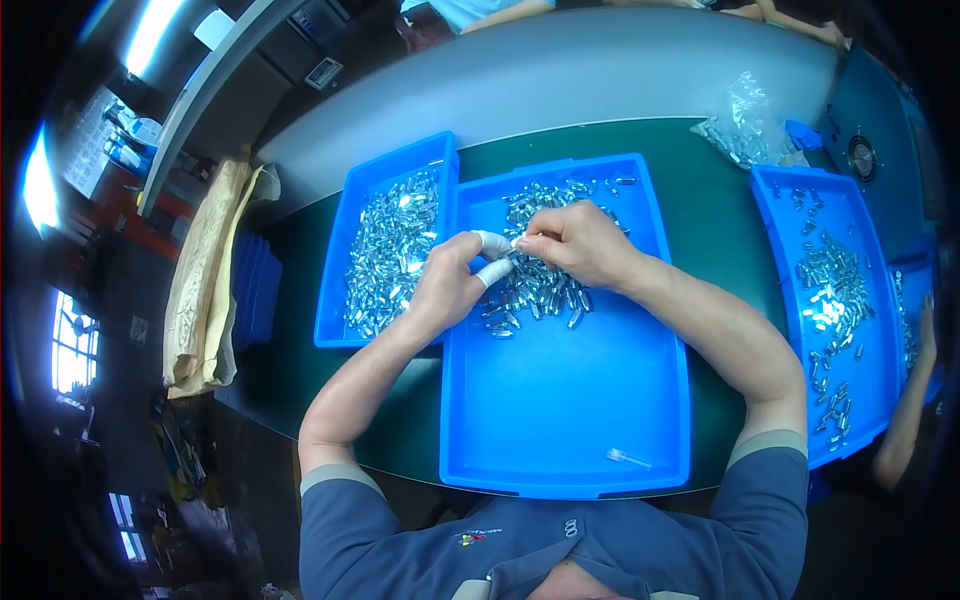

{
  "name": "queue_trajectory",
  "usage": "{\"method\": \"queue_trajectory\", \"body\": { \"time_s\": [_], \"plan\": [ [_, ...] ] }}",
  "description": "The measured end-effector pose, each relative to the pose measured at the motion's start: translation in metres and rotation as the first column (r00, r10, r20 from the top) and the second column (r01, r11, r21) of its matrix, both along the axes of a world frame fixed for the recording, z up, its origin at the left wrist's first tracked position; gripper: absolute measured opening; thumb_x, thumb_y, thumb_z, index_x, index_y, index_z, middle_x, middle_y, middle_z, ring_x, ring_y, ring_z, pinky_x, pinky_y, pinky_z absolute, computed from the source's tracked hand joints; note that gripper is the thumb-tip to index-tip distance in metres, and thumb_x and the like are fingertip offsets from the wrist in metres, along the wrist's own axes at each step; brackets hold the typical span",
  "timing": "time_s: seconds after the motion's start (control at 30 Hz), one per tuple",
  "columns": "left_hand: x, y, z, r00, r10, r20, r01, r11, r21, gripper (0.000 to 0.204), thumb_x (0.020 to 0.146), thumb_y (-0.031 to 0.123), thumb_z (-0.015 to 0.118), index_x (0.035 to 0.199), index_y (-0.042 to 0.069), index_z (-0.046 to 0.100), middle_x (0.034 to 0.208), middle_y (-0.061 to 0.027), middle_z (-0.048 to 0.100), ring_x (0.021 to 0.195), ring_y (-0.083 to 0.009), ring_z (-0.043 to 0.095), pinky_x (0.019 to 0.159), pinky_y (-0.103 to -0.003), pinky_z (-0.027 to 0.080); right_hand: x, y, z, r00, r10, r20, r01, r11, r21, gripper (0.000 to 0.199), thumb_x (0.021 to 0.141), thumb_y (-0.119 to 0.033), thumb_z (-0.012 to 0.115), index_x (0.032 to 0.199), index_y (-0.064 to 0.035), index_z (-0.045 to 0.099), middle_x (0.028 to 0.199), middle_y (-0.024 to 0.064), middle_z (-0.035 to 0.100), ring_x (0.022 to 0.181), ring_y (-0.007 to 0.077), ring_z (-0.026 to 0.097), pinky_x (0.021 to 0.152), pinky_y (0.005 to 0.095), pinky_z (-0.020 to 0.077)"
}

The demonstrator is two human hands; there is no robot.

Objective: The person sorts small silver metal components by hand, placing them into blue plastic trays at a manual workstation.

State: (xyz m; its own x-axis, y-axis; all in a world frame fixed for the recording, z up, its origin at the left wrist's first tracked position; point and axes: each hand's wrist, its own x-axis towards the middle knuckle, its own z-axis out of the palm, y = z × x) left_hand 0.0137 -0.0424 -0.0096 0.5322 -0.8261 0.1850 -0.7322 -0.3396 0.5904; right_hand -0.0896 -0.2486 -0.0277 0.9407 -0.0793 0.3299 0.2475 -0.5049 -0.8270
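Note:
My left hand and my right hand meet over a heap of small shiny metal cylinders in the large blue tray. White covers wrap the thumb and forefinger of the left hand, which curl toward each other. Pressed together, the right thumb and forefinger pinch close to the left fingertips. Something small and pale shows between the two hands, too small to name. A small clear plastic piece lies near the tray's front right corner.
Left of the large tray, another blue tray holds many similar metal parts. A third blue tray with scattered parts stands at right, near another person's forearm. Behind are a clear plastic bag of parts and a grey partition.

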Motion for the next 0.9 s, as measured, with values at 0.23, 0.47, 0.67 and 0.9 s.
{"method": "queue_trajectory", "body": {
  "time_s": [0.23,0.47,0.67,0.9],
  "plan": [
    [0.002,0.002,-0.001,0.999,-0.024,-0.042,0.018,0.990,-0.138,0.021,0.088,0.010,0.078,0.107,0.002,0.073,0.097,-0.0130,0.074,0.085,-0.0234,0.072,0.074,-0.035,0.056,-0.001,-0.001,0.005,1.000,-0.019,-0.020,0.019,1.000,-0.001,0.029,0.095,-0.032,0.070,0.087,-0.0041,0.074,0.068,0.0123,0.068,0.061,0.0241,0.065,0.058,0.0391,0.0476],
    [0.000,0.004,0.002,0.988,0.028,-0.153,-0.044,0.994,-0.103,0.020,0.089,0.008,0.078,0.105,-0.001,0.071,0.100,-0.0083,0.075,0.094,-0.0163,0.070,0.085,-0.033,0.056,0.000,-0.002,0.002,0.998,-0.019,-0.054,0.021,0.999,0.042,0.025,0.096,-0.024,0.070,0.084,-0.0029,0.071,0.062,0.0034,0.063,0.057,0.0100,0.057,0.054,0.0302,0.0435],
    [0.003,0.005,-0.002,0.991,-0.044,0.130,0.071,0.975,-0.213,0.018,0.085,0.007,0.079,0.101,0.002,0.073,0.095,-0.0117,0.073,0.088,-0.0265,0.070,0.075,-0.037,0.055,0.002,0.000,-0.004,0.973,-0.065,0.223,0.126,0.954,-0.271,0.026,0.095,-0.027,0.070,0.082,-0.0036,0.072,0.061,0.0054,0.064,0.056,0.0136,0.060,0.054,0.0352,0.0451],
    [-0.002,0.005,-0.003,0.981,-0.040,0.189,0.083,0.971,-0.226,0.016,0.083,0.005,0.080,0.097,0.003,0.073,0.093,-0.0106,0.073,0.088,-0.0272,0.069,0.076,-0.038,0.054,-0.004,0.003,0.009,0.997,-0.066,-0.051,0.063,0.997,-0.046,0.031,0.097,-0.029,0.067,0.079,-0.0049,0.072,0.060,0.0046,0.064,0.056,0.0146,0.060,0.055,0.0362,0.0456]
  ]
}}
